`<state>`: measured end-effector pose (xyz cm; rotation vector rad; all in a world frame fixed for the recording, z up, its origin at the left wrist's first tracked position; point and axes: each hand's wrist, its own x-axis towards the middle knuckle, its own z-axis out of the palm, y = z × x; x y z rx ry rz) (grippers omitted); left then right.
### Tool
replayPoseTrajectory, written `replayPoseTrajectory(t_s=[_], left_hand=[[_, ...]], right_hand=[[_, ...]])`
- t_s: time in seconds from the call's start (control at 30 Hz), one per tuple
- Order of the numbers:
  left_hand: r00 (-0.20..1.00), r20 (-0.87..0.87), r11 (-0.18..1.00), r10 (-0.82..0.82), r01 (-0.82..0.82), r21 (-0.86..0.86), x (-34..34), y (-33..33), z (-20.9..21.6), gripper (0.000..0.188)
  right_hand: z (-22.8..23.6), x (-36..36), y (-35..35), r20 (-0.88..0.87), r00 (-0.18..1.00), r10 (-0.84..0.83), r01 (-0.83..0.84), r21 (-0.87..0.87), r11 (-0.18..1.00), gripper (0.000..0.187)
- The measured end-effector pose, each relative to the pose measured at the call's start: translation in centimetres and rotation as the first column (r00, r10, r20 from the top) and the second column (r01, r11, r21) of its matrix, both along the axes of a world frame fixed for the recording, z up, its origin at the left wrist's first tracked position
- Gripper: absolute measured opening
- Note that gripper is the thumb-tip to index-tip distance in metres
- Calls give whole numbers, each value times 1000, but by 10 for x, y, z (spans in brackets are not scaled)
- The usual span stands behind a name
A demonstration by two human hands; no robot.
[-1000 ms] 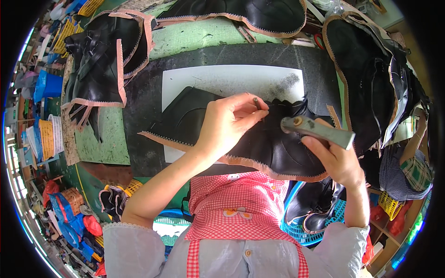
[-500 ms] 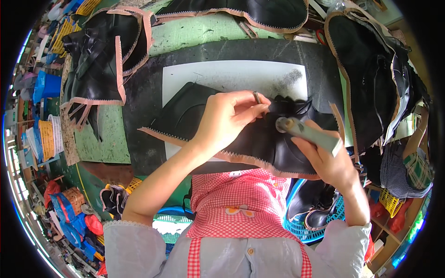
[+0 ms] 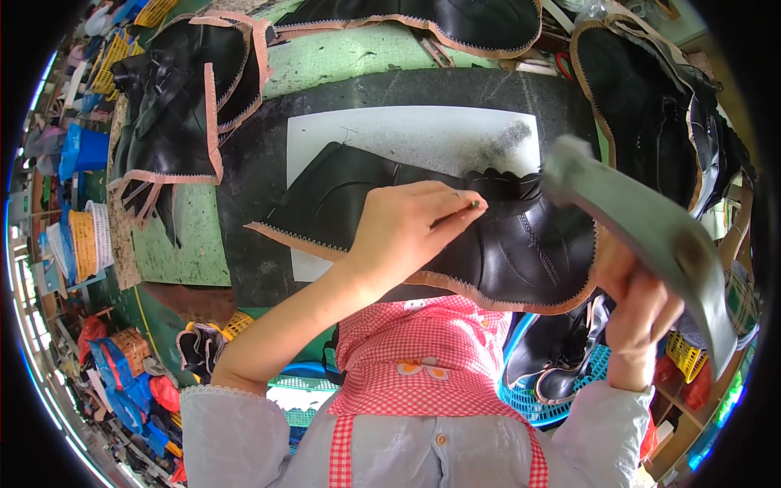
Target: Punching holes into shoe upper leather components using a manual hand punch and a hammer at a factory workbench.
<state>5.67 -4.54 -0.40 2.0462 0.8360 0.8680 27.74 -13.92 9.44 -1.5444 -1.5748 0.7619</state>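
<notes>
A black leather shoe upper with a tan zigzag-cut edge and a scalloped top lies across a white sheet on a dark mat. Over its middle, my left hand pinches a small metal punch, of which only the tip end shows. My right hand is closed round a metal hammer, raised above the right end of the upper and slightly blurred. The hammer's head hides part of the mat's right side.
Other black uppers lie at the left, the back and the right of the green table. A blue basket with black boots stands below the table's right front edge.
The hammer has swung up and to the right, away from the upper, with my right hand. My left hand has tipped the punch and shifted slightly right; the upper's right end lies flatter.
</notes>
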Motion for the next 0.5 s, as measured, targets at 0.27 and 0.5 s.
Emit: replayPoseTrajectory(t_s=[0.27, 0.5], left_hand=[[987, 158, 728, 16, 97, -678, -8, 26, -7, 18], [991, 132, 724, 22, 75, -686, -20, 34, -7, 18]], right_hand=[[-44, -12, 10, 168, 948, 269, -227, -236, 945, 13], [-51, -14, 8, 143, 964, 226, -188, -237, 953, 14]])
